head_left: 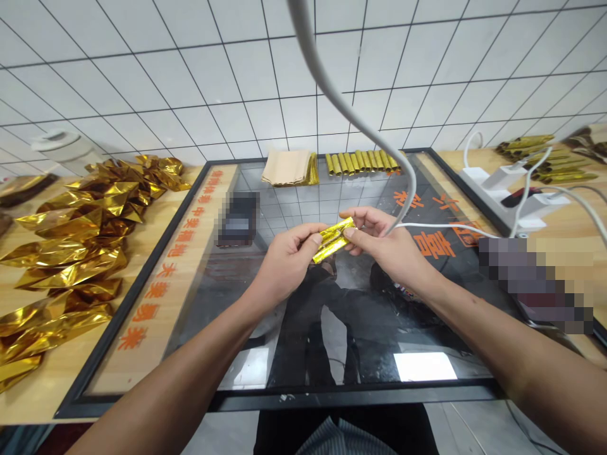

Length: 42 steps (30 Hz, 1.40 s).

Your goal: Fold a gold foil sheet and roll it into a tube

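Observation:
Between my two hands, above the dark glass panel [213, 341], is a piece of shiny gold foil paper [327, 253] with its long sides rolled inward. My left hand [291, 256] pinches its left end with thumb and fingers. At the other end, my right hand [374, 237] grips the foil paper, thumb on top. Beyond my hands, a row of rolled gold paper tubes [363, 162] lies along the far edge of the panel. A stack of tan paper sheets [286, 167] with gold undersides sits to the left of that row.
Folded gold foil pieces [76, 234] are heaped on the left of the table. At the right stand a power strip [497, 196] with chargers and more gold rolls [545, 161]. A white cable [351, 114] hangs in front of my right hand. A blurred dark device [238, 218] lies on the panel.

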{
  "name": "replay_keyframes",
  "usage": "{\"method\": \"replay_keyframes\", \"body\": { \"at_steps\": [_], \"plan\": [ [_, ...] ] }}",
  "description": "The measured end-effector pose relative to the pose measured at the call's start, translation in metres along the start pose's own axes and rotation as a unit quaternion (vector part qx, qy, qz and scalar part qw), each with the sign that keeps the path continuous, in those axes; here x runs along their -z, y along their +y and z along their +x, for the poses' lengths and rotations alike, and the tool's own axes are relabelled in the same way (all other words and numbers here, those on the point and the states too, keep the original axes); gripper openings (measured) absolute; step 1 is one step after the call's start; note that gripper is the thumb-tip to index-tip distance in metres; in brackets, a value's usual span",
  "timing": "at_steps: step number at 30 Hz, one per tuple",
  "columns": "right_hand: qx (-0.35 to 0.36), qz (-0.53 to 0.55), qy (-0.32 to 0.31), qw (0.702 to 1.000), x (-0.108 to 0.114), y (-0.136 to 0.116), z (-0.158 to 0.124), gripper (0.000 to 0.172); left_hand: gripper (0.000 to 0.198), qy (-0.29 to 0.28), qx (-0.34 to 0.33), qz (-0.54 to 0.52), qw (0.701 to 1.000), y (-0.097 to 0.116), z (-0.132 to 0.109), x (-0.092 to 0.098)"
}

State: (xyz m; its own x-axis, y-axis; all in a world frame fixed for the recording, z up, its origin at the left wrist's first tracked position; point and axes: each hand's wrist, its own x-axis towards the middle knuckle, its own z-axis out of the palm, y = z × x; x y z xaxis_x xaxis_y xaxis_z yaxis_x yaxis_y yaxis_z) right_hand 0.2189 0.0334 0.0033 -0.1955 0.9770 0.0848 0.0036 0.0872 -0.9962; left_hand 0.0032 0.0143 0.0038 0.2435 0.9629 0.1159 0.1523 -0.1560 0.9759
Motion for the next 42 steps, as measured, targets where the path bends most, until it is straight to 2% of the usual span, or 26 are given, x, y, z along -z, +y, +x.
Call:
{"method": "replay_keyframes", "body": {
  "at_steps": [10,20,26,30,34,38,42],
  "plan": [
    [-0.007,0.006,-0.011,1.000,0.000,-0.002,-0.001,0.043,0.027,0.018,0.033,-0.063,0.997,0.001,0.003,0.001],
    [-0.015,0.012,-0.010,1.000,0.000,-0.006,-0.002,0.050,0.027,0.065,0.069,-0.129,0.987,0.006,0.005,0.002],
    [0.000,0.025,0.001,1.000,0.000,-0.002,0.000,0.045,0.028,0.080,0.065,-0.137,0.985,0.007,0.004,0.001],
    [0.025,0.035,0.010,0.999,0.000,-0.001,0.001,0.047,0.030,0.086,0.058,-0.136,0.985,0.009,0.005,0.002],
    [0.026,0.008,0.013,1.000,-0.001,-0.002,0.000,0.040,0.032,0.094,0.050,-0.138,0.985,0.008,0.007,0.005],
    [0.011,0.001,0.013,1.000,-0.001,0.000,0.000,0.039,0.035,0.073,0.052,-0.126,0.988,0.003,0.006,0.004],
    [0.011,0.009,-0.002,1.000,-0.002,0.002,0.000,0.039,0.039,0.000,0.036,-0.091,0.995,-0.002,0.003,0.000]
  ]
}}
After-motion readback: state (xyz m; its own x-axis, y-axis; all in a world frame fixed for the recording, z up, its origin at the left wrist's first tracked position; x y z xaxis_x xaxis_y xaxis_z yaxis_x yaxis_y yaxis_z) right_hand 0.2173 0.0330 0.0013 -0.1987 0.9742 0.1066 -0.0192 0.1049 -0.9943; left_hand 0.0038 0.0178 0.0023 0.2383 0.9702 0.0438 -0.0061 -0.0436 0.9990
